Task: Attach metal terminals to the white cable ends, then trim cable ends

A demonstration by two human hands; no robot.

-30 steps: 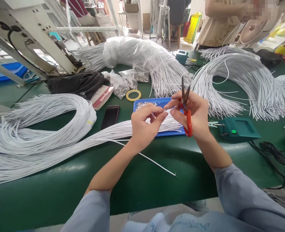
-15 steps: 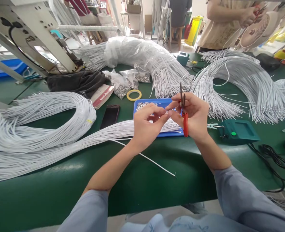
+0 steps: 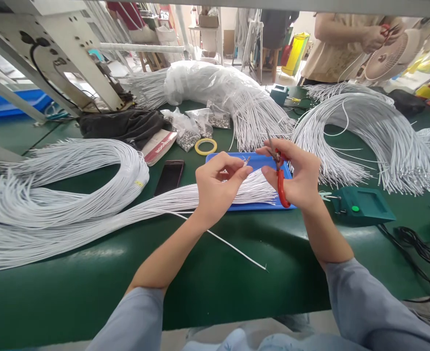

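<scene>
My left hand [image 3: 220, 187] pinches the end of a white cable, whose bare wire tip [image 3: 247, 160] pokes out past the fingers. My right hand [image 3: 297, 173] is closed around a pair of red-handled scissors [image 3: 282, 189], blades pointing up and away from me. A small gap separates the two hands. Beneath them lies a blue tray [image 3: 253, 207], partly covered by the ends of a white cable bundle [image 3: 171, 197] that runs in from the left. One loose cable [image 3: 233, 247] lies apart on the green table, under my left forearm.
A coiled cable bundle [image 3: 123, 180] and a phone [image 3: 169, 177] lie left. Behind are yellow tape [image 3: 205, 146], bags of small metal parts [image 3: 188, 138] and a plastic-wrapped bundle [image 3: 207, 80]. A green device [image 3: 368, 204] sits right. Across the table, a person [image 3: 339, 44] holds red-handled scissors.
My hands have moved apart; my right hand with the scissors shifted slightly right, and the scissors tilted. The wire tip at my left fingers now shows. The camera view shifted slightly.
</scene>
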